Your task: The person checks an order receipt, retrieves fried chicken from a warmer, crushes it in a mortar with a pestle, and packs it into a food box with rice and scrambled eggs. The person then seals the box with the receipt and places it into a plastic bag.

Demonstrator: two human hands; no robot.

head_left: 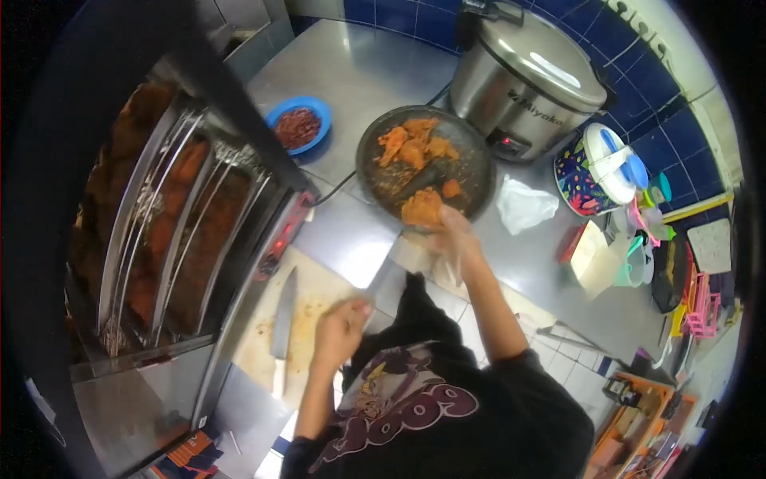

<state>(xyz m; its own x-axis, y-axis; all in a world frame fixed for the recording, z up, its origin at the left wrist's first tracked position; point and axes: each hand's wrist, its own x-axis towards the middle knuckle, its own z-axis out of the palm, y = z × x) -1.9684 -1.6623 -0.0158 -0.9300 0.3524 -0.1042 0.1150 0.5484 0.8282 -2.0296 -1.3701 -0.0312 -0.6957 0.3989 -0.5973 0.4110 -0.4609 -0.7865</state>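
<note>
My right hand (458, 241) grips an orange-brown piece of fried chicken (421, 209) at the near rim of a round dark stone mortar (372, 177). Something pale and thin, like plastic, hangs by this hand; I cannot tell if it is a glove. Inside the mortar lie more chicken pieces (413, 145), reddish bits of paste and a dark pestle (424, 177). My left hand (341, 329) is closed, fingers curled, over the right edge of a cutting board (307, 307); its palm is hidden. A knife (285, 315) with a white handle lies on that board.
Left stands a glass display warmer (275, 247) with trays of food. A blue bowl (319, 112) of reddish-brown contents sits behind. At the back are a rice cooker (511, 88), a white plastic bag (527, 205) and a patterned container (581, 176). Cups (634, 263) crowd the right.
</note>
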